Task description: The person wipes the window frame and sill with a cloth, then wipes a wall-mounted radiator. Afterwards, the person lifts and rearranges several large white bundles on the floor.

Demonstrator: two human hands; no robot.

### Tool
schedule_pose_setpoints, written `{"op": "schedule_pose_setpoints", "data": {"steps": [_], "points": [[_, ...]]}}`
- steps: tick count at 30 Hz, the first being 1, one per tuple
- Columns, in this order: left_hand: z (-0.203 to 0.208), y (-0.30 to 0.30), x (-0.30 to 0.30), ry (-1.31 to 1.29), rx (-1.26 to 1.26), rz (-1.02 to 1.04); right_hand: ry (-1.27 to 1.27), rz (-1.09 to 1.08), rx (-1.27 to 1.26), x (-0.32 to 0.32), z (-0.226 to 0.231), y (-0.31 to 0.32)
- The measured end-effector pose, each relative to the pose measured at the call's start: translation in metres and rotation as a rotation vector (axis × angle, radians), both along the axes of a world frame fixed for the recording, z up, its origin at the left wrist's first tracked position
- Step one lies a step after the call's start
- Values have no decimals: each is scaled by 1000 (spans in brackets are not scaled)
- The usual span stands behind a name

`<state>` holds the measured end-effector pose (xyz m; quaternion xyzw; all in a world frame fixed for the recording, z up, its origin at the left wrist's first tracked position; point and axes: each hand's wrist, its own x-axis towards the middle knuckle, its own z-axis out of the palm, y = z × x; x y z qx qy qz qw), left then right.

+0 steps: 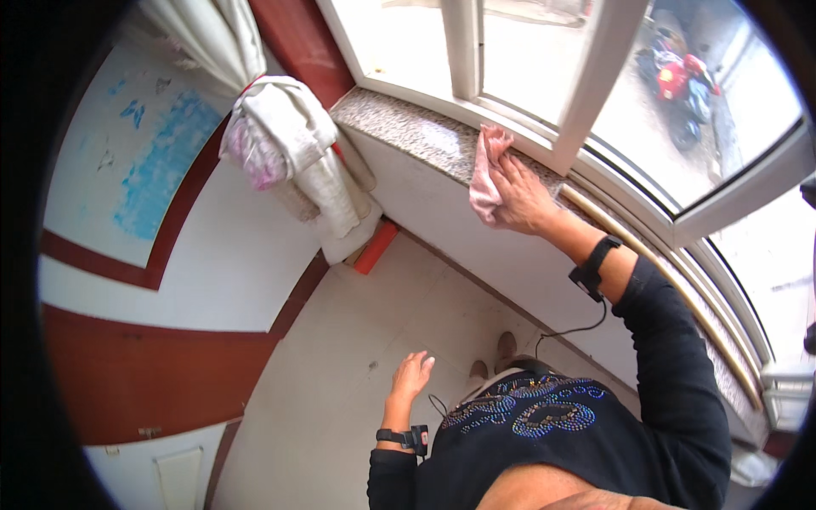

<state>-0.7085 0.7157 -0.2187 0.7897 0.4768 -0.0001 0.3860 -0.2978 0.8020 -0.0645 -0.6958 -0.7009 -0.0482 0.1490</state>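
Observation:
My right hand (522,197) presses a pink cloth (486,180) against the speckled granite windowsill (408,125), close to the foot of the white window frame (578,119). Its fingers lie stretched along the cloth, and part of the cloth bunches up beyond the fingertips. Low over the floor, away from the sill, hangs my left hand (411,376) with nothing in it. Its fingers are loosely bent, with the thumb a little apart. Black straps with small devices circle both wrists.
A knotted white curtain (285,127) hangs at the sill's left end, above a red box (375,247) on the floor. A long wooden strip (646,255) lies along the sill to the right. A dark cable (578,329) dangles from my right wrist. Outside stands a red motorbike (676,81).

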Motion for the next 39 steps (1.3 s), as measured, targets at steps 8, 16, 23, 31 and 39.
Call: {"op": "schedule_pose_setpoints", "data": {"steps": [8,16,23,31,39], "points": [[74,39,83,-303,299,18,25,4,-13,-12,-5,79],[102,127,145,-606,343,-398,-69,40,20,-20,2,117],[52,187,34,-333,274,-211,6,-117,-247,-71,4,252],[6,195,-58,-110,36,16,9,-220,-87,-123,1,384],[11,207,-11,-222,-17,-201,67,-141,29,-125,-21,252]]}}
